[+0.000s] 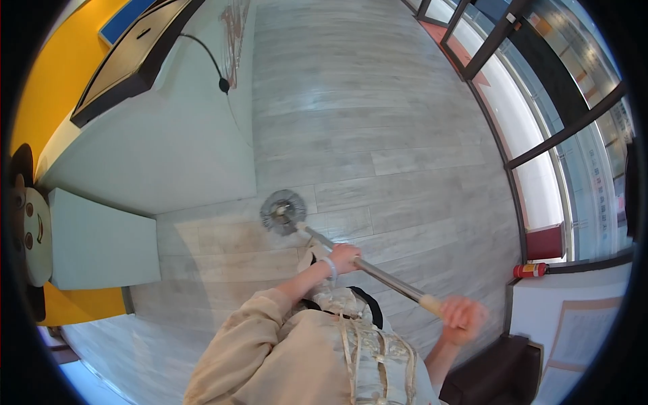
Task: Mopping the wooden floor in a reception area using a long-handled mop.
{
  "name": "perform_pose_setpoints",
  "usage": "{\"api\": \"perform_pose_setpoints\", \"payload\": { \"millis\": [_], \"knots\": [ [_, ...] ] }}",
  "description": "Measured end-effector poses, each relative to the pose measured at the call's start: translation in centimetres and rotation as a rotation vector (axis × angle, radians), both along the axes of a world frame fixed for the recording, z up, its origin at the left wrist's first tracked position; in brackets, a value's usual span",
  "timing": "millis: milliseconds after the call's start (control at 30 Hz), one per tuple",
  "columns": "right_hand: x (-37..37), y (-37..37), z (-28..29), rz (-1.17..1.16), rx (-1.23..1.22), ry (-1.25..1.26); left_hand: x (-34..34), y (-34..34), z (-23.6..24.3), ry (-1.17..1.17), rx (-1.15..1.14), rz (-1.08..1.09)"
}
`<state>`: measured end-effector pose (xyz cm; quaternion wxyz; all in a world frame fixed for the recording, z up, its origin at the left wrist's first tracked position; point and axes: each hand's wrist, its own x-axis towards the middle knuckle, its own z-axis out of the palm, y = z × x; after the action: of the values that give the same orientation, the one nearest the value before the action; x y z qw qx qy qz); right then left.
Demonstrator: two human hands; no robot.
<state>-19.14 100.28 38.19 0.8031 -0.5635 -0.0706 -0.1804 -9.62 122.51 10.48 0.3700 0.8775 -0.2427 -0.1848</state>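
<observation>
My left hand is closed around the middle of a metal mop pole, with a pale bracelet on that wrist. My right hand grips the pole's wooden-coloured top end, slightly blurred. The pole runs forward and left down to a round grey mop head resting on the grey plank floor, just beside the corner of a pale counter base.
A white counter with a dark-rimmed top and hanging cable is at left, beside a pale block and a cartoon face panel. Glass doors line the right, with a red fire extinguisher and a dark brown seat below.
</observation>
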Motion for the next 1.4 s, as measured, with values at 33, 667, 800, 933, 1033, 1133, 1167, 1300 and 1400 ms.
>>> {"api": "perform_pose_setpoints", "payload": {
  "millis": [33,667,800,933,1033,1133,1167,1300,1400],
  "knots": [
    [0.6,0.2,-1.5,-0.013,0.061,0.078,-0.2,1.3,-2.1,-0.019,0.023,0.041],
    [12.7,-13.5,6.8,-0.519,-0.144,-0.080,14.3,-21.6,2.8,0.004,-0.233,-0.248],
    [14.1,-13.9,8.7,-0.562,-0.398,-0.142,19.0,-30.0,4.0,-0.006,-0.353,-0.416],
    [16.1,-14.8,6.4,-0.643,-0.573,-0.162,23.3,-35.3,1.6,-0.069,-0.448,-0.531],
    [16.7,-17.3,4.3,-0.712,-0.522,-0.141,25.5,-37.5,0.4,-0.087,-0.351,-0.539],
    [16.7,-20.8,4.6,-0.688,-0.428,-0.144,24.7,-39.2,1.3,-0.094,-0.356,-0.447],
    [16.6,-22.1,5.2,-0.658,-0.411,-0.157,24.3,-39.5,1.8,-0.097,-0.354,-0.468],
    [16.3,-28.7,5.4,-0.596,-0.242,-0.128,22.7,-39.1,5.3,0.013,-0.173,-0.444],
    [16.9,-33.3,3.2,-0.613,0.000,0.046,21.9,-38.6,3.4,0.124,0.069,-0.488]
  ]
}}
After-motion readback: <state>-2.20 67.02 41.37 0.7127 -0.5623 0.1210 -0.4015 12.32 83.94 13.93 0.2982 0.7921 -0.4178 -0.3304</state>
